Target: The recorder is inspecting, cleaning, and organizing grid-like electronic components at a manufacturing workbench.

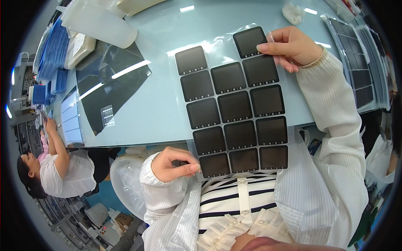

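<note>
A clear film sheet [221, 53] carries several dark square panels [234, 106] with rounded corners, set in rows. It is held up in front of me, with its lower end over my lap and its upper end over the table. In the top row, only film shows between the left and right panels. My right hand [294, 45] pinches the sheet's far right corner, its thumb on the top right panel [250, 41]. At the near left corner, my left hand [172, 164] is closed with thumb and fingers on the film's edge.
The table [163, 104] has a dark glossy sheet [111, 83], a translucent pitcher [98, 23] and blue stacks [53, 46] at left. More panel sheets [354, 54] lie at right, crumpled white material [293, 13] at the back. A white bin [121, 175] stands below; another person [67, 167] sits left.
</note>
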{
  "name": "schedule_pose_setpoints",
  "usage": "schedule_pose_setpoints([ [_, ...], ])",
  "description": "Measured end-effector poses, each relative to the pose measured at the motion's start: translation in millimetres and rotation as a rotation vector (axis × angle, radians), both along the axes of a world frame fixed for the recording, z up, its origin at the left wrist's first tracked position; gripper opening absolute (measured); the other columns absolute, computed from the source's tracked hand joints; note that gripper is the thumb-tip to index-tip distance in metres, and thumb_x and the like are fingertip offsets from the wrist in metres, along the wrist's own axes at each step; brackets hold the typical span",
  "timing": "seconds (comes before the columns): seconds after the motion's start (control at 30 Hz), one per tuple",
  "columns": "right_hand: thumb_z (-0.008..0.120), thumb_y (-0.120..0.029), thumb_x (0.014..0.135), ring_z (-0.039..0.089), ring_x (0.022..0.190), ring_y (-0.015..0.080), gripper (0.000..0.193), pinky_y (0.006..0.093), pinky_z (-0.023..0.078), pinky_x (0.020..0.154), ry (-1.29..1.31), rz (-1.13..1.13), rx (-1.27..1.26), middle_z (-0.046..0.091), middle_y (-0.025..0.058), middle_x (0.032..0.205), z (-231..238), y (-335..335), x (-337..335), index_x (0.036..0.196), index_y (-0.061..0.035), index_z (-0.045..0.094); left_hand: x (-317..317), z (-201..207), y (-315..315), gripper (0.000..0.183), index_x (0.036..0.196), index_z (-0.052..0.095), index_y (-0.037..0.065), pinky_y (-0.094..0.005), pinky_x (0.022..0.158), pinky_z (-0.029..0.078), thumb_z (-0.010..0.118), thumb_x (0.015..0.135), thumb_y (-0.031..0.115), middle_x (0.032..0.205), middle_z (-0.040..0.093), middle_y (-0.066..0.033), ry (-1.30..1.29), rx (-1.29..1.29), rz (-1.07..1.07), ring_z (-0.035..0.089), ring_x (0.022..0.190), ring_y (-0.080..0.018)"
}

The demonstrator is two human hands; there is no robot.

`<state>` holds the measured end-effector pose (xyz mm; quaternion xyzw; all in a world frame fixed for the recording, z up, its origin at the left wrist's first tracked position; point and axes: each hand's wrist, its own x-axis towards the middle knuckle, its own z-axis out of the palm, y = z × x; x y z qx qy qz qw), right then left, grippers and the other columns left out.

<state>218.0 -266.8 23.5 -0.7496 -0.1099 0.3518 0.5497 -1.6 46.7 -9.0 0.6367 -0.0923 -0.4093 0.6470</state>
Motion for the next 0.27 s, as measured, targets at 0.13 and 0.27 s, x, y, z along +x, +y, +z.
schedule_pose_setpoints([
  [0.13,0.067,-0.029,0.081,0.049,0.035,0.0045,0.033,0.0153,0.034,0.031,-0.005,0.02,0.005,0.052,0.0012,0.05,0,-1,1,0.064,-0.0036,0.054,-2,-10,9,0.015,0.09,0.066,-0.002,-0.0233,0.06,0.048,0.058,0.087,0.011,0.076,0.064,-0.0083,-0.027,-0.006,-0.023,0.059,0.065,-0.0124],
  [0.27,0.063,-0.024,0.084,0.044,0.031,0.0041,0.03,0.0154,0.031,0.029,-0.019,0.014,-0.029,0.051,0.0007,0.049,-1,4,-1,0.065,-0.0048,0.049,-9,-42,25,0.024,0.111,0.06,0.003,-0.0224,0.065,0.05,0.053,0.09,0.015,0.086,0.064,-0.0083,0.293,0.3,0.228,0.06,0.073,-0.0134],
])
